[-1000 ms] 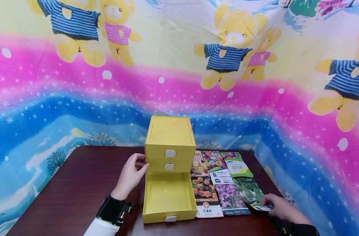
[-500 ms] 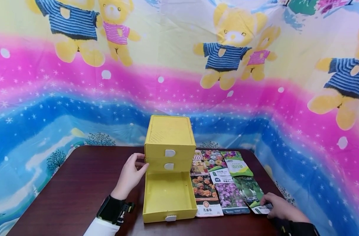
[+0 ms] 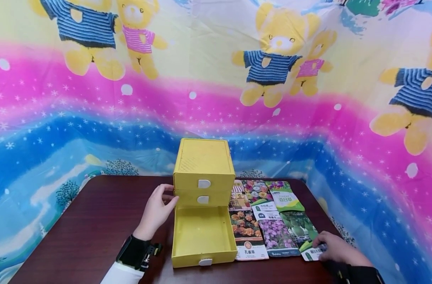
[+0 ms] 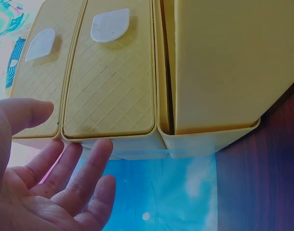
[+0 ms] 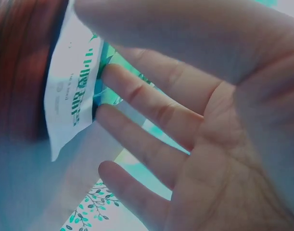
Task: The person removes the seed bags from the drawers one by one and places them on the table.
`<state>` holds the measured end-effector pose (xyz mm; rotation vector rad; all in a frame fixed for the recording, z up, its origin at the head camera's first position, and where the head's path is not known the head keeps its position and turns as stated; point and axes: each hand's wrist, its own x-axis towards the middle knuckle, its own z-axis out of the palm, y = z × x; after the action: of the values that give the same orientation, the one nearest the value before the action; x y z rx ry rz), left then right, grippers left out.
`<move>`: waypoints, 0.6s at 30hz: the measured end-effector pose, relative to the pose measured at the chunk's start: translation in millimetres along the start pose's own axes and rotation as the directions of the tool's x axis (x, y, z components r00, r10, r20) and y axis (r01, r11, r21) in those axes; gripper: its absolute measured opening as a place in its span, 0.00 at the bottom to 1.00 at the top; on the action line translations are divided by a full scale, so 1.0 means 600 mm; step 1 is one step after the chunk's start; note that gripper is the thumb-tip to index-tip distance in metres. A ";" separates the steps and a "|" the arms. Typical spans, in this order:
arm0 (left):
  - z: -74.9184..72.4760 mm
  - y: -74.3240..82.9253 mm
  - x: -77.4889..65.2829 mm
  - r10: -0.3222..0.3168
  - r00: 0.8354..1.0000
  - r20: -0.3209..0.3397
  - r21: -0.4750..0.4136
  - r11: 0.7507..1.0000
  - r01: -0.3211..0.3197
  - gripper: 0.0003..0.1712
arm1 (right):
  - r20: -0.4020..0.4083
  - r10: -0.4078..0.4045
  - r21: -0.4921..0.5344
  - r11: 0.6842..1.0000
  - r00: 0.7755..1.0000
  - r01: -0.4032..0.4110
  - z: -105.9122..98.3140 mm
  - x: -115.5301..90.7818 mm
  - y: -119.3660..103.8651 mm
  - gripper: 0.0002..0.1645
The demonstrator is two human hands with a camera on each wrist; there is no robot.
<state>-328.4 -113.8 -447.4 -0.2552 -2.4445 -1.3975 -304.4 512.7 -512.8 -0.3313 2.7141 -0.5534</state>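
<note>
A yellow drawer unit (image 3: 204,157) stands on the table, its bottom drawer (image 3: 201,232) pulled out and bare inside. My left hand (image 3: 157,213) rests its fingertips against the unit's left side, by the upper two drawers; the left wrist view shows those fingers loosely extended. At the lower right, my right hand (image 3: 338,249) pinches the edge of a green seed packet (image 3: 301,228) with a white label. In the right wrist view, the thumb and fingers meet at this packet's edge, and the exact contact is partly hidden.
Beside the unit lie more seed packets: orange flowers (image 3: 246,228), purple flowers (image 3: 277,234), mixed blooms (image 3: 256,195), a green-and-white one (image 3: 284,197), and one partly behind the unit (image 3: 238,199). The dark wooden table (image 3: 106,221) backs onto a bear-print cloth (image 3: 201,59).
The right hand has lowered the green packet's near end and shifted it slightly, so it lies flatter and its white label shows more. The left hand stays in place.
</note>
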 end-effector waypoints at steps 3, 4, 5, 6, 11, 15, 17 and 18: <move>0.000 0.000 0.001 0.003 1.000 -0.001 0.002 1.000 -0.003 0.22 | 0.001 0.016 0.037 0.999 1.000 -0.016 -0.006 -0.006 -0.022 0.15; 0.001 0.000 0.001 0.004 1.000 -0.002 0.001 1.000 -0.004 0.22 | -0.003 0.025 0.051 0.998 1.000 -0.025 -0.009 -0.011 -0.038 0.14; 0.001 -0.001 0.001 0.004 1.000 -0.003 0.002 1.000 -0.004 0.22 | -0.014 0.039 0.064 0.997 0.999 -0.038 -0.011 -0.016 -0.055 0.13; 0.001 -0.001 0.001 0.002 1.000 -0.002 0.002 1.000 -0.002 0.22 | -0.035 0.046 0.069 0.997 0.998 -0.044 -0.013 -0.020 -0.071 0.11; 0.001 -0.001 0.000 0.001 1.000 0.001 -0.002 1.000 -0.001 0.22 | -0.118 0.096 -0.001 0.995 0.988 -0.097 -0.019 -0.028 -0.125 0.07; -0.001 0.000 -0.001 0.002 1.000 0.008 -0.011 1.000 -0.002 0.22 | -0.211 0.061 -0.079 0.994 0.976 -0.080 -0.020 -0.026 -0.149 0.06; -0.001 0.000 -0.001 0.005 1.000 0.010 -0.013 1.000 -0.005 0.22 | -0.242 0.037 -0.090 0.994 0.969 -0.060 -0.022 -0.026 -0.164 0.08; -0.001 -0.001 -0.001 0.005 1.000 0.015 -0.011 1.000 -0.005 0.22 | -0.256 0.032 -0.090 0.994 0.966 -0.057 -0.022 -0.025 -0.172 0.09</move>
<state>-327.9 -114.6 -448.1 -0.2745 -2.4467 -1.4128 -279.6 429.0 -453.8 -0.2372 2.9955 -0.4818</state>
